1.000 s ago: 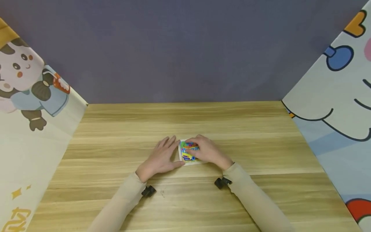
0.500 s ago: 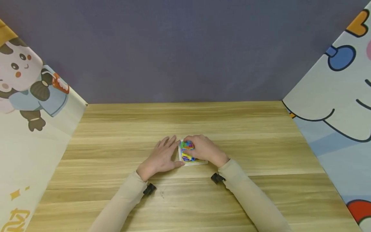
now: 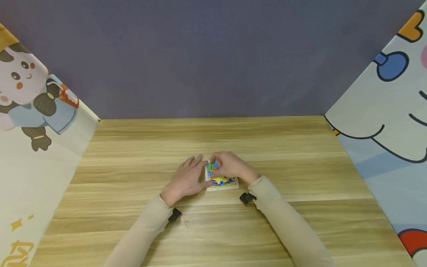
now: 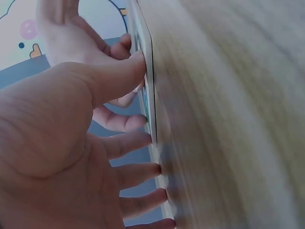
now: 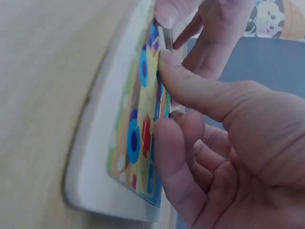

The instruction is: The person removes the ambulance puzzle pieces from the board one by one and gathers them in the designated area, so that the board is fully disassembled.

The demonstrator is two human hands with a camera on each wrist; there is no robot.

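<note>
A small jigsaw puzzle [image 3: 221, 181] with a white border and a yellow car picture lies flat on the wooden table. At its left edge my left hand [image 3: 186, 178] rests with fingers spread, the thumb touching the lower left corner. My right hand [image 3: 230, 164] is bent over the upper part, thumb and index finger pinching a puzzle piece mostly hidden by the fingers. In the right wrist view the thumb [image 5: 178, 78] and curled index finger [image 5: 169, 152] are right at the picture surface. The left wrist view shows the left thumb [image 4: 121, 76] on the board's rim.
The wood-grain table [image 3: 213, 233] extends on all sides of the board. A dark grey wall [image 3: 213, 59] stands behind it, with cartoon-printed panels at the left [image 3: 36, 100] and right [image 3: 377, 111].
The right hand has shifted left and slightly away across the puzzle, uncovering the car's lower part and wheels. The left hand has stayed at the left edge, its thumb slightly further onto the corner.
</note>
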